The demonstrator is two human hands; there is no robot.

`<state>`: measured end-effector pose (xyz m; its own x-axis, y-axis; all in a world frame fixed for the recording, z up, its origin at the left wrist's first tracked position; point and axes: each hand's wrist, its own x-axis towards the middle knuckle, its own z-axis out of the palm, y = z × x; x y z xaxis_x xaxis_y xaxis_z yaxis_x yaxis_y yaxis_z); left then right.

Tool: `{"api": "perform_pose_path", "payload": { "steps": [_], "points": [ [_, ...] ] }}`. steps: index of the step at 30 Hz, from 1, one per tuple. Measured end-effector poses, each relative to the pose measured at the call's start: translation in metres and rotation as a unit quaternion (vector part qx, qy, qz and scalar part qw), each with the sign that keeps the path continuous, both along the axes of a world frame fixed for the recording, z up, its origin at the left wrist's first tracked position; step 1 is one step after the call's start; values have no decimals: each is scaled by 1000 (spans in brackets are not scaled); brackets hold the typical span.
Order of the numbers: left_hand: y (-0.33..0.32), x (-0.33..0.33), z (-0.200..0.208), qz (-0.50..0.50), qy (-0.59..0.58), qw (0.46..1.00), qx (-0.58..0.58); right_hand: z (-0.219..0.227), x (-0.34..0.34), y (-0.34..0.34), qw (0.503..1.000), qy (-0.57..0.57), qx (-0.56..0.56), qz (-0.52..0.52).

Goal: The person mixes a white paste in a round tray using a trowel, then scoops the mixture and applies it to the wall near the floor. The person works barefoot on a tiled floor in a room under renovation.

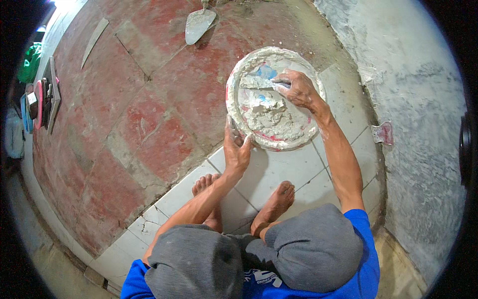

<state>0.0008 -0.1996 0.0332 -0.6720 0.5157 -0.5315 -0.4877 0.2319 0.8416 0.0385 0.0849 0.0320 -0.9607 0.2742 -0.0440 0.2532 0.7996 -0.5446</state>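
A round basin [234, 79], crusted with grey-white mortar, sits on the floor in front of my bare feet. My left hand [236, 148] grips the basin's near rim. My right hand [299, 89] is over the far right side of the basin and holds a putty knife [256, 83] whose flat blade lies in the wet mortar [271, 115]. Both hands are smeared with the mix.
A pointed trowel [198, 24] lies on the red tile floor beyond the basin. White tiles [279, 172] are under my feet. A rough grey plastered wall [423, 124] runs along the right, with a small scraper [383, 133] at its base. Tile pieces and tools [45, 99] lie far left.
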Motion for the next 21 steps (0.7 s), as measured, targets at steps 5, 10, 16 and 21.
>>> {"api": "perform_pose_path", "payload": {
  "steps": [5,10,16,21],
  "points": [
    [2,0,5,12,5,1000,1,30,-3,-5,993,-33,-111,-33],
    [0,-1,6,16,-21,1000,-5,86,34,-43,997,39,51,-41],
    [-2,6,-18,16,42,999,28,88,88,-63,986,39,148,-72],
    [-2,3,-9,0,4,1000,-6,80,142,-96,951,5,57,-303]
  ]
}}
